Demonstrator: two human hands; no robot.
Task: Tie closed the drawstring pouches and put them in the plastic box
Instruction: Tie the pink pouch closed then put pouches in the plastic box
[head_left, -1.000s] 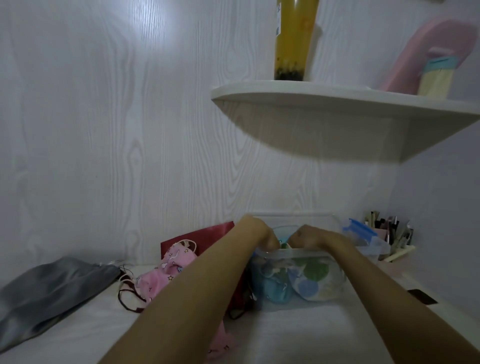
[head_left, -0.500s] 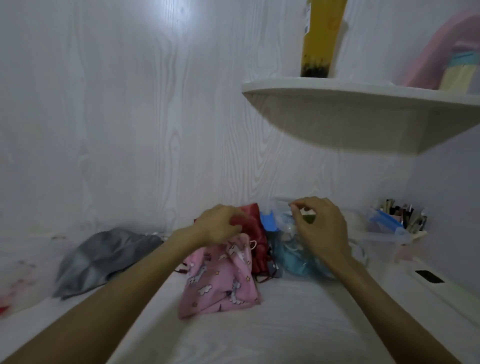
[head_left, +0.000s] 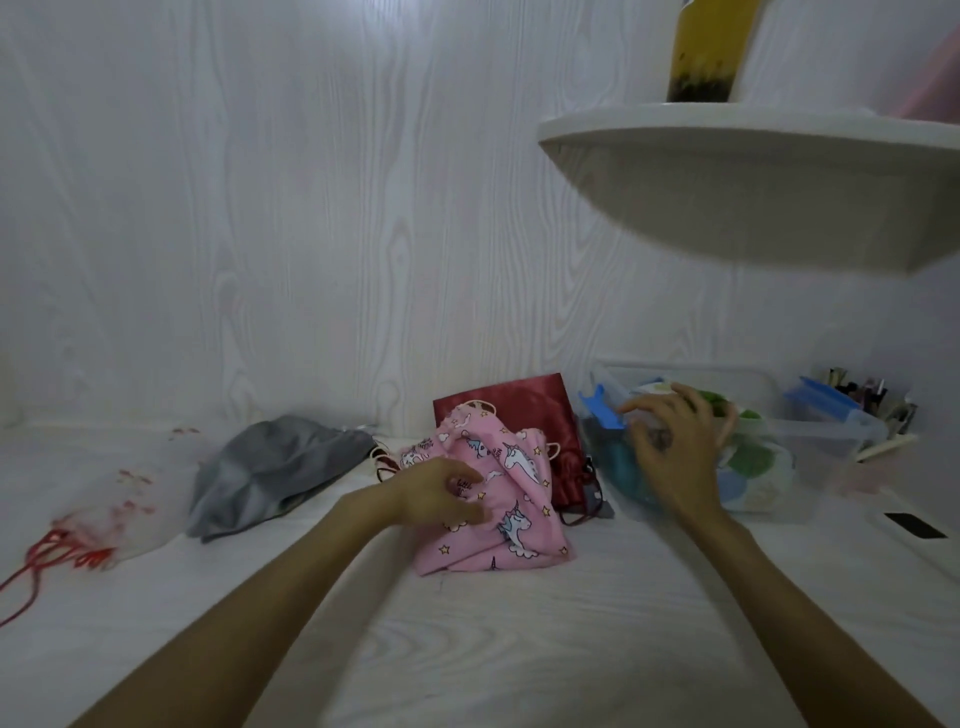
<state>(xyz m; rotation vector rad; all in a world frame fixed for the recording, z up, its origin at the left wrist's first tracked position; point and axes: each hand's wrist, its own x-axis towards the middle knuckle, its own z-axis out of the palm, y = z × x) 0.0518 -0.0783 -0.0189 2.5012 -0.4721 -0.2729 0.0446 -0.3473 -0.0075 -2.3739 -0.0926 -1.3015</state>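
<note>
Head view: a person's left hand (head_left: 441, 493) pinches the fabric of a pink unicorn-print drawstring pouch (head_left: 496, 499) slumped on the white wood-grain surface (head_left: 493, 649), while the right hand (head_left: 675, 452), fingers spread and gripping nothing, hovers at the near rim of a clear plastic box with blue clips (head_left: 810, 436). Inside the box lie at least two pouches, one white with green and blue spots (head_left: 753, 467), one blue (head_left: 618, 462); whether they are tied cannot be told. Still outside: the pink pouch, a dark red satin pouch (head_left: 519, 410) just behind it, a grey fabric pouch (head_left: 270, 467) and a sheer white pouch with red cords (head_left: 119, 509) further left. The job appears under halfway done.
</note>
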